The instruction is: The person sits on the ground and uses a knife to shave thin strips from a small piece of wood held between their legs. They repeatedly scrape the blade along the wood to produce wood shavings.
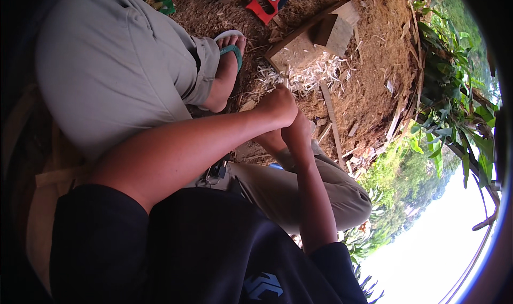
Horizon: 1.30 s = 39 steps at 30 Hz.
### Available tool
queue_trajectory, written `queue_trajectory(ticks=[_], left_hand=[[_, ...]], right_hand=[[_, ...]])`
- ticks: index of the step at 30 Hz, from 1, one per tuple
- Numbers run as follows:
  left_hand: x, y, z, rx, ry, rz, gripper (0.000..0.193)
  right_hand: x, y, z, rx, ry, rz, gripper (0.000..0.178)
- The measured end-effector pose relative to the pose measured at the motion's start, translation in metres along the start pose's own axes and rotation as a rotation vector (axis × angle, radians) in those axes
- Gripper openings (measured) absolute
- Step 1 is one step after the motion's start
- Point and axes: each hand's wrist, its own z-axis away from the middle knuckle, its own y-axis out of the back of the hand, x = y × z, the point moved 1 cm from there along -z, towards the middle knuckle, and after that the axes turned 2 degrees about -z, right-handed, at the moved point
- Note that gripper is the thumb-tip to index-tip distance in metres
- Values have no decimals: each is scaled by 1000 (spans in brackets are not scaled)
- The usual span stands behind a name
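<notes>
My left hand (pixel 279 106) is closed in a fist at the middle of the view. Right against it, slightly lower and to the right, my right hand (pixel 297 129) is closed too. A small pale tip (pixel 286 83) shows just beyond the left fist; whether it belongs to something held I cannot tell. The fingers hide whatever is inside both hands. Just past the fists lies a heap of curled wood shavings (pixel 326 71), beside a wooden board (pixel 299 50) with a wood block (pixel 335 34) on it.
A red-handled saw (pixel 263 4) lies at the far side. My sandalled foot (pixel 228 63) rests on the brown ground, left of the shavings. A thin wooden strip (pixel 332 119) and scraps lie to the right, and green plants (pixel 454 90) border the ground.
</notes>
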Motion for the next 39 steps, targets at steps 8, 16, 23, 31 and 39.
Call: queue_trajectory(ticks=[8, 16, 23, 31, 39], left_hand=[[16, 26, 10, -109, 102, 195, 45], [14, 21, 11, -107, 50, 45, 44], [10, 13, 5, -79, 81, 70, 41], [15, 20, 9, -106, 131, 169, 47], [16, 21, 9, -103, 107, 119, 43]], right_hand=[[35, -15, -59, -134, -326, 66, 53], [18, 5, 2, -50, 55, 224, 25], [-10, 12, 8, -71, 40, 81, 31], [39, -20, -64, -97, -394, 56, 57], [34, -2, -4, 1, 170, 171, 27]])
